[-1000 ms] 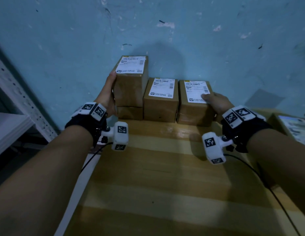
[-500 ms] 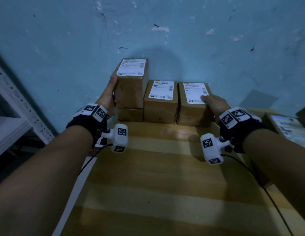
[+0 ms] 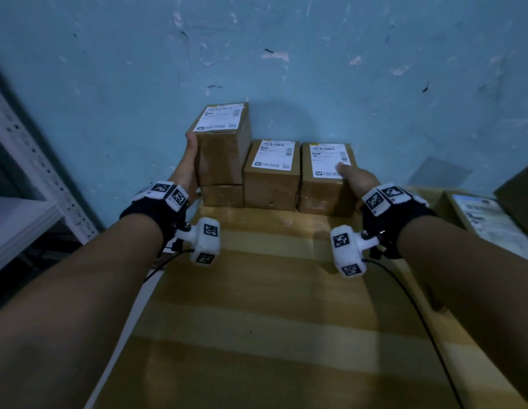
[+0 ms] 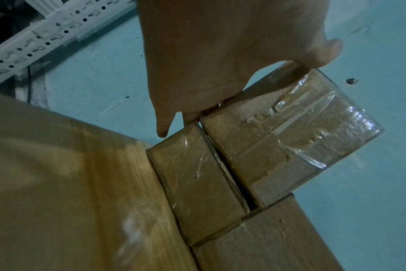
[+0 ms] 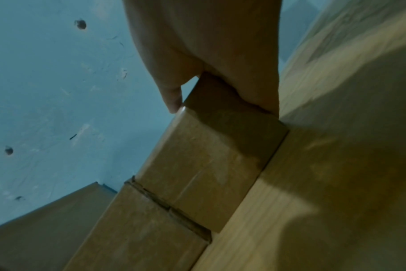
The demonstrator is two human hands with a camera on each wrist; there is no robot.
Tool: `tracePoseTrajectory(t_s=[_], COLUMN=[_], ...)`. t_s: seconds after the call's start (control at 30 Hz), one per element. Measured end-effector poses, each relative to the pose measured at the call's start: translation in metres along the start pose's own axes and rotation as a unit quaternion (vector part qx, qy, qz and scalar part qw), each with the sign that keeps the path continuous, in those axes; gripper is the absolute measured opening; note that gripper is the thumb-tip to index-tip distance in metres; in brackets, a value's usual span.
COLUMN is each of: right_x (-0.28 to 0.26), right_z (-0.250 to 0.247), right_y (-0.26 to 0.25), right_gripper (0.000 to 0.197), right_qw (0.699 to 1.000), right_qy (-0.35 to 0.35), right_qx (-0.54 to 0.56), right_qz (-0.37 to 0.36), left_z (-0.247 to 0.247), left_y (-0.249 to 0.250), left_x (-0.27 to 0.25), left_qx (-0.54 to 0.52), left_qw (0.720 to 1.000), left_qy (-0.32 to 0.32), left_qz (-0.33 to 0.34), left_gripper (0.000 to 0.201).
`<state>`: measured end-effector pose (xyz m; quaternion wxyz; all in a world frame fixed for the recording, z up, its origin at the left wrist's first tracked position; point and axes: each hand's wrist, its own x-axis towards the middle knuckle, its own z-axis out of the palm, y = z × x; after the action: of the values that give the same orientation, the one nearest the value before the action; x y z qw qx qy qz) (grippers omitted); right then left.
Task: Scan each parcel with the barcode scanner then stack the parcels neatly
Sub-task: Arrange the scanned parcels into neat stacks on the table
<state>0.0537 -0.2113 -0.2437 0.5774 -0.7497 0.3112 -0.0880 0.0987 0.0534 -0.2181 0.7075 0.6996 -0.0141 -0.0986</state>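
Observation:
Brown cardboard parcels with white labels stand in a row against the blue wall. At the left, the upper parcel [image 3: 222, 149] [image 4: 290, 137] sits on a lower parcel [image 3: 222, 196] [image 4: 197, 183]. My left hand [image 3: 189, 160] [image 4: 220, 64] presses flat against the upper parcel's left side. The middle parcel [image 3: 271, 178] stands between the two ends. My right hand [image 3: 355, 178] [image 5: 209, 45] rests on the right parcel [image 3: 324, 187] [image 5: 209, 165], thumb on its label and fingers straight down its right side. No barcode scanner is in view.
The parcels stand at the far edge of a wooden table [image 3: 271, 320]. More labelled parcels [image 3: 490, 219] lie at the right edge. A white perforated metal shelf [image 3: 35, 160] stands to the left, off the table.
Both hands stay against the outer parcels, almost where they were. The right thumb has slid a little further onto the label. The parcels have not visibly shifted.

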Motion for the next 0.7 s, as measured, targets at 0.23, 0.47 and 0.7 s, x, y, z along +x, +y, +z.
tracePoseTrajectory(t_s=[0.23, 0.47, 0.7], right_x=[0.009, 0.009, -0.019], right_z=[-0.01, -0.019, -0.032], right_y=[0.007, 0.013, 0.001], right_gripper=[0.067, 0.074, 0.068], right_qw=[1.0, 0.999, 0.999], right_qy=[0.011, 0.028, 0.037], right_qx=[0.009, 0.025, 0.029], right_qz=[0.016, 0.029, 0.004], left_z=[0.006, 0.012, 0.009], left_y=[0.005, -0.001, 0.0], left_x=[0.001, 0.002, -0.024], left_qx=[-0.006, 0.001, 0.006], left_qw=[1.0, 1.0, 0.996], left_qy=[-0.012, -0.014, 0.066], left_qz=[-0.019, 0.003, -0.052], left_gripper=[0.069, 0.064, 0.085])
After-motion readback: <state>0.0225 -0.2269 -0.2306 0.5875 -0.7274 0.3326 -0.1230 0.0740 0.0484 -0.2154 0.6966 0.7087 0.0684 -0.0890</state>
